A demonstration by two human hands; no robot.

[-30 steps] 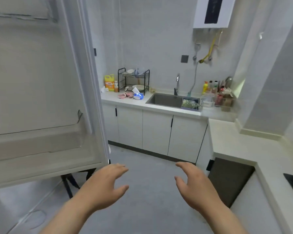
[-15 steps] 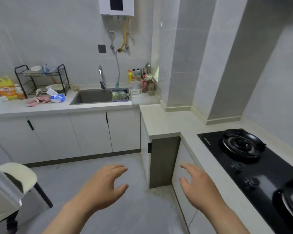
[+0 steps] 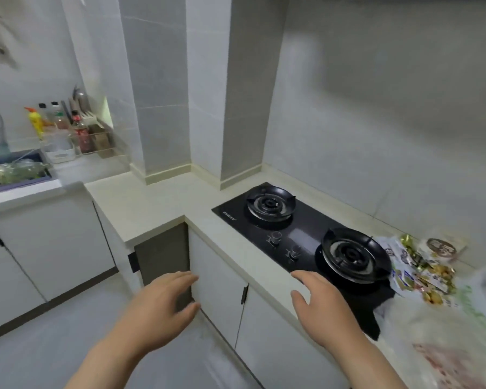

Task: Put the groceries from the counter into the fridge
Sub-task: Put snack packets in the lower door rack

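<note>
Head view: both hands are held out empty, palms down, fingers spread and loosely bent, well apart from each other. The left hand hangs in front of the white cabinet doors, touching nothing. The right hand hovers over the front edge of the desk, near the black gas stove. The groceries, a heap of printed packets, lie on the desk just right of the stove, beside blurred plastic bags.
</note>
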